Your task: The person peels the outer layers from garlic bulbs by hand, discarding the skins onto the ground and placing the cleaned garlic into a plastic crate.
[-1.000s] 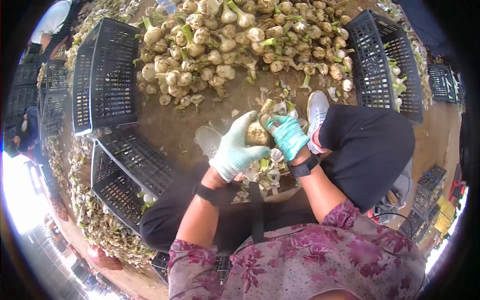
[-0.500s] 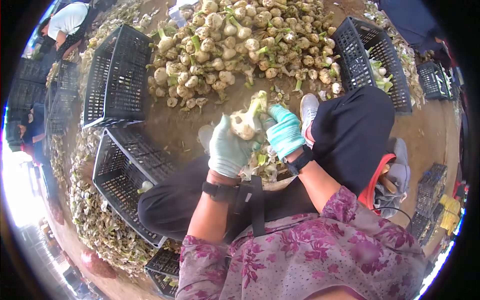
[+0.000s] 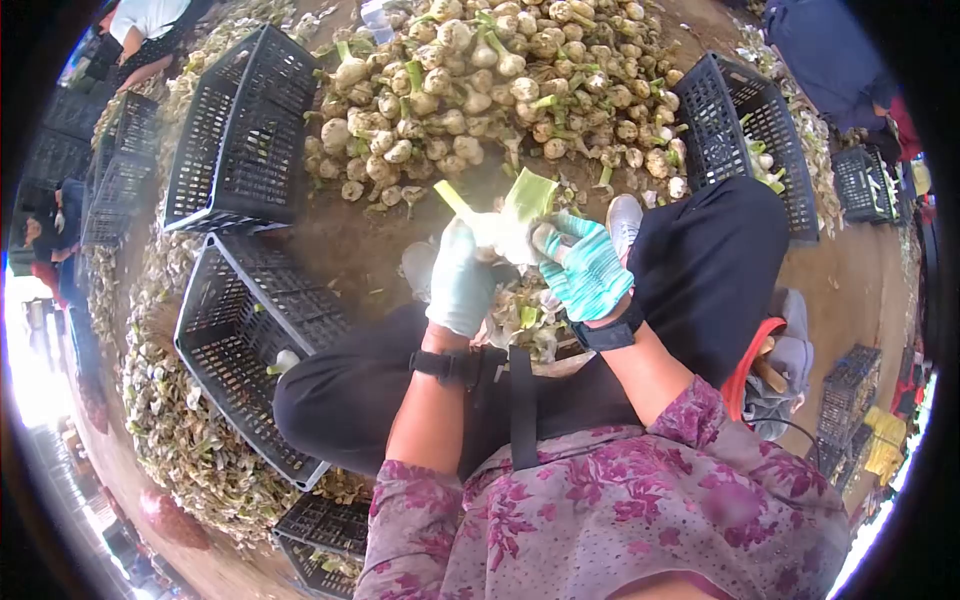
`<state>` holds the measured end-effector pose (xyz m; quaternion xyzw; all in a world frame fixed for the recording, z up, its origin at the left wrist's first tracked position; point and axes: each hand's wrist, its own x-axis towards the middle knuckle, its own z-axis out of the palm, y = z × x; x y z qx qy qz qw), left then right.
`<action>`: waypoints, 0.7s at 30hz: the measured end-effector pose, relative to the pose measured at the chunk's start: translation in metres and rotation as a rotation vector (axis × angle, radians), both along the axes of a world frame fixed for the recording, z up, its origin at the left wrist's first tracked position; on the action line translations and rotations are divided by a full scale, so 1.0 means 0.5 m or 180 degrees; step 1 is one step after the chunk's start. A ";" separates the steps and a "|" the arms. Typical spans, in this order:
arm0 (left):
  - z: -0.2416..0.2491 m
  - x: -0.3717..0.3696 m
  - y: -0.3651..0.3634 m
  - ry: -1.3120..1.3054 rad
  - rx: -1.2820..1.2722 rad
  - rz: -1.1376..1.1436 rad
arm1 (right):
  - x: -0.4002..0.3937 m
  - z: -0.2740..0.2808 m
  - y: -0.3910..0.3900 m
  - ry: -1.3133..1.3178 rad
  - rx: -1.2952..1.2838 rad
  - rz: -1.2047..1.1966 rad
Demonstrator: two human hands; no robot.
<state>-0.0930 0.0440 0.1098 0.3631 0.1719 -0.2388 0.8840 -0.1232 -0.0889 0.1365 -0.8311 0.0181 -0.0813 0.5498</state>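
Observation:
Both of my hands wear gloves and meet in front of me over my crossed legs. My left hand (image 3: 460,282), in a pale glove, is closed around a white garlic bulb (image 3: 498,236) whose stalk points up and to the left. Pinched in my right hand (image 3: 584,268), in a turquoise striped glove, is the garlic's outer skin, with a broad green leaf (image 3: 530,196) standing out from it. The skin spreads away from the bulb between the hands. Below them, peeled skins (image 3: 530,318) lie in a small heap in my lap area.
A large pile of unpeeled garlic (image 3: 480,80) lies ahead. Black crates stand at the left (image 3: 240,140), beside my knee (image 3: 240,340) and at the right (image 3: 750,140), the right one holding some garlic. Skins (image 3: 190,440) cover the floor at left. Another person (image 3: 150,30) is at upper left.
The outer skin has been pulled away from the bulb, baring a white surface. The stalk now tips left, and the right hand has turned and moved slightly right with the leaf.

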 end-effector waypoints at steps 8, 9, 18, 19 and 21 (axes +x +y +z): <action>0.051 -0.020 0.018 -0.1121 0.0335 -0.0693 | 0.028 -0.104 -0.074 0.1053 -0.1744 -0.0454; 0.046 -0.022 0.015 -0.1112 0.0328 -0.0706 | 0.015 -0.117 -0.065 0.0773 -0.2001 -0.0617; 0.053 -0.026 0.010 -0.1209 0.0516 -0.0638 | 0.010 -0.027 -0.071 0.1065 0.3959 0.0821; 0.052 -0.027 0.007 -0.1177 0.0620 -0.0773 | 0.000 -0.001 -0.054 0.1063 0.2554 0.0610; 0.058 -0.026 0.006 -0.1076 0.0669 -0.0932 | 0.005 -0.018 -0.056 0.1306 0.1795 0.0542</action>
